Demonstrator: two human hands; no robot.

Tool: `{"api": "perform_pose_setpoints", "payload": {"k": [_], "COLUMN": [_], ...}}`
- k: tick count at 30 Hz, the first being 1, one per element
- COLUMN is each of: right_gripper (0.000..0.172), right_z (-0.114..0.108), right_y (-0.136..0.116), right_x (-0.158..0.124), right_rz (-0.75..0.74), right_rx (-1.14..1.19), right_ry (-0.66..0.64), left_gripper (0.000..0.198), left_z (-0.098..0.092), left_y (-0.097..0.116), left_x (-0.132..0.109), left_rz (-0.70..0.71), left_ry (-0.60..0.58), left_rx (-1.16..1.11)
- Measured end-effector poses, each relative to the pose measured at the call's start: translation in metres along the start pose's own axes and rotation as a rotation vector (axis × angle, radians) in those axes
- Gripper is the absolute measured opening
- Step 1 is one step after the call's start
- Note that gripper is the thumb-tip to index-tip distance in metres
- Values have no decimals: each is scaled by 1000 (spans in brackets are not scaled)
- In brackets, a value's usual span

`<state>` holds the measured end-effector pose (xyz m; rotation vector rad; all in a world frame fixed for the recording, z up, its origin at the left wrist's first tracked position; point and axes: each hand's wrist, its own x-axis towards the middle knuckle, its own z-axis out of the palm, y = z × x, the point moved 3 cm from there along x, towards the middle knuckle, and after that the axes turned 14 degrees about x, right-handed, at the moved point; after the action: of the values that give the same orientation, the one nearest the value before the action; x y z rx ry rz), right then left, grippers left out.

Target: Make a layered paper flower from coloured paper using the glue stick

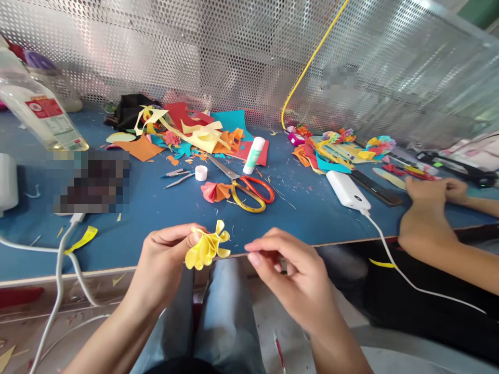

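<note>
My left hand [166, 259] pinches a folded yellow paper flower [206, 248] between thumb and fingers, just in front of the blue table's near edge [117, 259]. My right hand [290, 275] is a little to the right of the flower, fingers curled together on a small red piece of paper [273, 255] that is mostly hidden. The two hands are apart, above my lap.
On the table lie yellow-and-orange scissors [249, 192], a glue stick [253, 155], a folded red-orange paper flower [214, 191], tweezers [177, 176], heaps of coloured paper scraps [187, 132], a plastic bottle [39, 111] and a white power bank [346, 189] with cable. Another person's arms [432, 218] rest at the right.
</note>
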<state>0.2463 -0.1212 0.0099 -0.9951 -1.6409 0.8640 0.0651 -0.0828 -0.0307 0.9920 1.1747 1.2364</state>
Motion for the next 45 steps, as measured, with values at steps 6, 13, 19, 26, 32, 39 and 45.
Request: {"api": "perform_pose_setpoints", "payload": {"k": [6, 13, 19, 26, 32, 39, 45], "right_gripper": [21, 28, 28, 27, 23, 17, 30], "right_z": [19, 30, 32, 30, 26, 32, 35], "right_y": [7, 14, 12, 7, 2, -4, 1], "right_x": [-14, -15, -15, -16, -11, 0, 6], "right_rz": [-53, -77, -122, -178, -194, -134, -108], "right_rx": [158, 244, 230, 173, 149, 158, 178], "right_ry": [46, 96, 77, 91, 157, 206, 149], "left_gripper": [12, 12, 26, 14, 16, 17, 12], "left_z": [0, 0, 4, 3, 5, 7, 12], "left_y": [1, -1, 5, 9, 9, 9, 11], "left_x": [-6, -10, -10, -8, -9, -9, -14], "left_rz": [22, 79, 85, 145, 51, -56, -146], "left_ry": [43, -66, -154, -178, -127, -116, -235], "left_rx": [100, 120, -34, -16, -67, -118, -150]}}
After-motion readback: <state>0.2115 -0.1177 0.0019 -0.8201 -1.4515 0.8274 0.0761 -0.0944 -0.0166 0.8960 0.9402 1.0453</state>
